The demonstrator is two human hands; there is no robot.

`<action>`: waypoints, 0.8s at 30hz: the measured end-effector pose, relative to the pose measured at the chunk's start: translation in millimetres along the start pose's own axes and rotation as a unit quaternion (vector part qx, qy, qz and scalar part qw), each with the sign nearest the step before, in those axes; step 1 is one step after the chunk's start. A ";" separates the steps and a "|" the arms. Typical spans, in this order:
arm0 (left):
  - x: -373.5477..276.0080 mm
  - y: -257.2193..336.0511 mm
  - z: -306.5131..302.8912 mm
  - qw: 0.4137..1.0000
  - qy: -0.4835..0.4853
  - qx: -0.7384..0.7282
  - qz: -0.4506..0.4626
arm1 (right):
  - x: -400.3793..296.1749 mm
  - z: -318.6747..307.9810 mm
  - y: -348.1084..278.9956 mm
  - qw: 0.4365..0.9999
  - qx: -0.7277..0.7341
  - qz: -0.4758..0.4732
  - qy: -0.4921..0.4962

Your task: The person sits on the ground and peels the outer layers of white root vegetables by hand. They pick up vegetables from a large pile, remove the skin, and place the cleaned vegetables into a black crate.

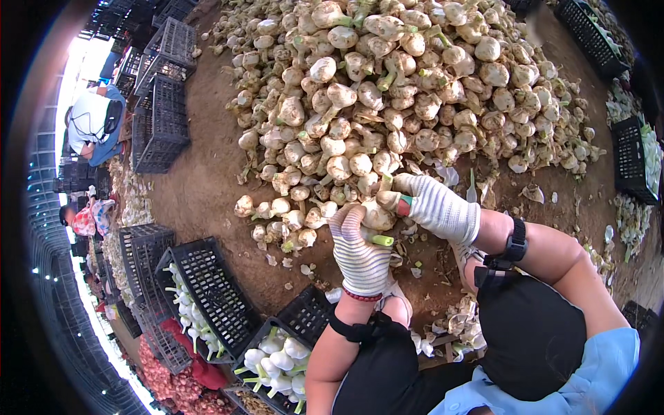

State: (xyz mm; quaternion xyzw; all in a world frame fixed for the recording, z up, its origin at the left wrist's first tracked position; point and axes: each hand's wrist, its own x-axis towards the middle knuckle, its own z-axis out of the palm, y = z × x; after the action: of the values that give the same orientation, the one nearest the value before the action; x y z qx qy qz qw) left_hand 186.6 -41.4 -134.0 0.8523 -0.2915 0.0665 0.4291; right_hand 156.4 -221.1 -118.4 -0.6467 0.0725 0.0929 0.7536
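A soil-stained garlic bulb [377,216] is between my two gloved hands, at the near edge of a large garlic heap [384,98]. My left hand [359,254], in a striped knit glove, curls its fingers round the bulb's left side. A cut green stem [382,240] sticks out beside that palm. From the upper right, my right hand [433,205] grips the same bulb with bent fingers. Red and green tape [404,205] wraps one digit of its glove. The far side of the bulb and the right fingertips are partly hidden.
Black plastic crates [210,290] with cleaned white garlic [277,363] stand at my lower left. More crates [161,124] are stacked farther left, near other people [96,122]. Another garlic crate [637,158] stands at right. Peeled skins [459,324] litter the soil by my legs.
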 end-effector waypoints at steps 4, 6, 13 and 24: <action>-0.1 4.6 -3.2 1.000 -0.012 -0.013 -0.025 | -2.0 -5.4 -0.7 0.997 -0.070 0.004 -0.008; 0.5 7.4 -2.5 0.998 -0.012 -0.027 -0.047 | -3.2 -8.7 0.6 0.995 -0.096 0.003 -0.016; 7.9 11.8 2.1 0.936 -0.044 -0.254 -0.239 | -1.6 -13.5 9.9 0.986 -0.157 -0.057 0.023; 0.3 2.5 7.0 0.998 0.013 -0.067 -0.014 | 1.7 1.1 -4.2 1.000 0.001 -0.008 0.013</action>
State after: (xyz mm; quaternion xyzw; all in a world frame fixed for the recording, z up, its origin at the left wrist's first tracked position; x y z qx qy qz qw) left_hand 184.5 -48.1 -136.5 0.8245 -0.2779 0.0517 0.4901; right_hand 159.0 -220.6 -114.6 -0.6476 0.0776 0.0783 0.7540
